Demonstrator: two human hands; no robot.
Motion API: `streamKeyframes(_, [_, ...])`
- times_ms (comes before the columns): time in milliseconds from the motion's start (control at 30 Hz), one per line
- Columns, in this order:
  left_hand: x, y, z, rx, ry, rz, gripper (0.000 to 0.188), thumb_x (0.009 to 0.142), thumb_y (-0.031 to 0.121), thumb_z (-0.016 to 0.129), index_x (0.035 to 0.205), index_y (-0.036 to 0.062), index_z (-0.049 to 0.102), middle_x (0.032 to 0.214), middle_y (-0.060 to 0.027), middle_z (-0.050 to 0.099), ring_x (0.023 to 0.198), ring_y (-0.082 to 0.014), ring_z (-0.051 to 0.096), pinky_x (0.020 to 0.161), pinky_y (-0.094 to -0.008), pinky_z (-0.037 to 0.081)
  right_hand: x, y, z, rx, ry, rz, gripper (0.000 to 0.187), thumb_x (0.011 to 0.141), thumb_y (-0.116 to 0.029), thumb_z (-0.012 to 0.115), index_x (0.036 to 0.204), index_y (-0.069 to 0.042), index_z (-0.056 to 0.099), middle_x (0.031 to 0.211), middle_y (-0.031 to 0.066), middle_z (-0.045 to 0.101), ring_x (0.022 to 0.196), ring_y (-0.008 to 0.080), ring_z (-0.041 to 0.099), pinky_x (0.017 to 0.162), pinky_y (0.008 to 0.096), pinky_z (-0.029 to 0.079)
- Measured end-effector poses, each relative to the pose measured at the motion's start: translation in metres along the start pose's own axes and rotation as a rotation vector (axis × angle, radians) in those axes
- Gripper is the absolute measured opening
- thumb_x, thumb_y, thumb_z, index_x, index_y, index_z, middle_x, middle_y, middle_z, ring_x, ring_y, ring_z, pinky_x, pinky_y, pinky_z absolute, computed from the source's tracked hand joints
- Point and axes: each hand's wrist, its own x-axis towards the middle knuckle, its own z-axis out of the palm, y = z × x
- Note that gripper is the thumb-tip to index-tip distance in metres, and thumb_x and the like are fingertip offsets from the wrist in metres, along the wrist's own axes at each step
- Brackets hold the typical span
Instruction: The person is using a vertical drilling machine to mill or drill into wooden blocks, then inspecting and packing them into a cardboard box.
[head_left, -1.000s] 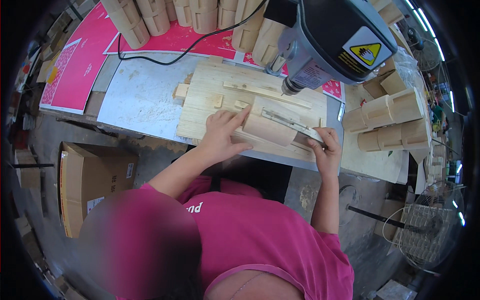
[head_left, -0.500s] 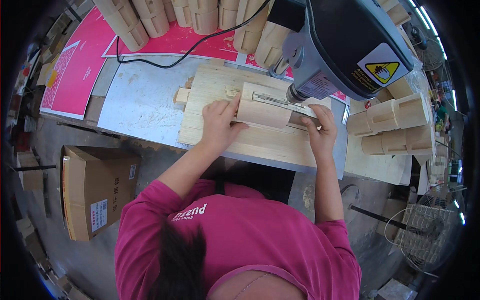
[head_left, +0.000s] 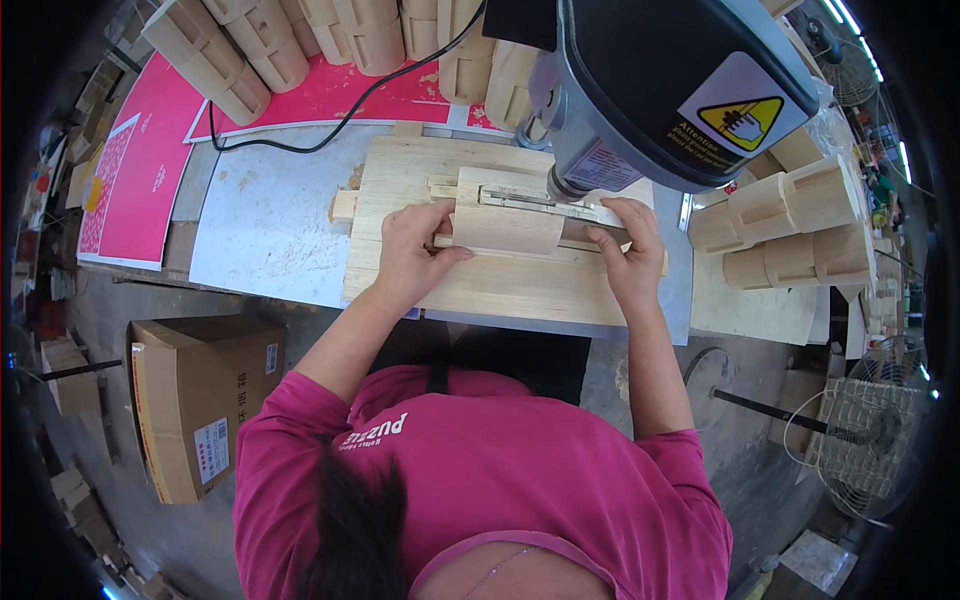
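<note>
A rounded, pale wooden piece [head_left: 507, 222] with a long slot along its top lies on its side on a flat wooden board [head_left: 480, 285]. At its left end is my left hand [head_left: 412, 255], its fingers curled against the end and its thumb low beside a small wooden strip [head_left: 442, 241]. My right hand [head_left: 632, 252] grips the darker right end of the piece between thumb and fingers. The drill press chuck [head_left: 563, 186] stands just above the slot. Whether a bit enters the slot is too small to tell.
The drill press head [head_left: 690, 95] overhangs the back right of the work. Several grooved wooden cylinders [head_left: 360, 35] stand at the back, and more [head_left: 790, 205] lie at the right. A black cable [head_left: 345, 125] crosses pink sheets [head_left: 120, 190]. A cardboard box [head_left: 205, 400] is on the floor at left.
The whole view has shifted slightly left. My left index finger, stretched up along the piece's end before, is now bent lower. The piece and my right hand keep nearly the same place under the chuck.
</note>
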Motion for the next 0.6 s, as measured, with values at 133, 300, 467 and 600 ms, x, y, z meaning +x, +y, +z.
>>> streamKeyframes(133, [0.004, -0.007, -0.007, 0.166, -0.118, 0.165, 0.046, 0.059, 0.021, 0.077, 0.101, 0.0126, 0.06, 0.08, 0.0013, 0.056, 0.083, -0.0196, 0.052, 0.081, -0.0357, 0.031, 0.0, -0.004, -0.002, -0.021, -0.035, 0.039, 0.048, 0.067, -0.003, 0.071, 0.112, -0.006, 0.056, 0.103, 0.0106, 0.057, 0.101, 0.0261, 0.051, 0.087, 0.0342, 0.04])
streamKeyframes(300, [0.007, -0.008, -0.011, 0.247, -0.141, 0.263, 0.043, 0.061, 0.026, 0.075, 0.1, 0.0131, 0.061, 0.079, 0.0008, 0.054, 0.082, -0.0205, 0.05, 0.081, -0.0363, 0.031, 0.004, -0.007, -0.02, 0.176, -0.129, 0.127, 0.061, 0.075, -0.008, 0.068, 0.129, -0.007, 0.04, 0.12, 0.011, 0.049, 0.115, 0.0232, 0.044, 0.094, 0.0349, 0.036])
streamKeyframes(467, [0.005, -0.007, -0.009, 0.266, -0.113, 0.277, 0.039, 0.065, 0.025, 0.072, 0.1, 0.0131, 0.061, 0.076, -0.0005, 0.05, 0.079, -0.0209, 0.05, 0.077, -0.0362, 0.032, 0.082, -0.023, -0.083, 0.156, 0.139, -0.087, 0.047, 0.086, -0.014, 0.058, 0.128, -0.004, 0.04, 0.124, 0.0098, 0.047, 0.117, 0.0219, 0.044, 0.098, 0.0346, 0.035])
streamKeyframes(600, [0.005, -0.009, -0.01, 0.242, -0.17, 0.287, 0.04, 0.066, 0.025, 0.072, 0.102, 0.0128, 0.061, 0.077, -0.0014, 0.05, 0.077, -0.021, 0.05, 0.074, -0.0355, 0.032, 0.158, -0.077, -0.11, 0.232, 0.178, 0.0, 0.039, 0.091, -0.029, 0.05, 0.121, -0.003, 0.051, 0.119, 0.0111, 0.053, 0.099, 0.0168, 0.054, 0.081, 0.0254, 0.043])
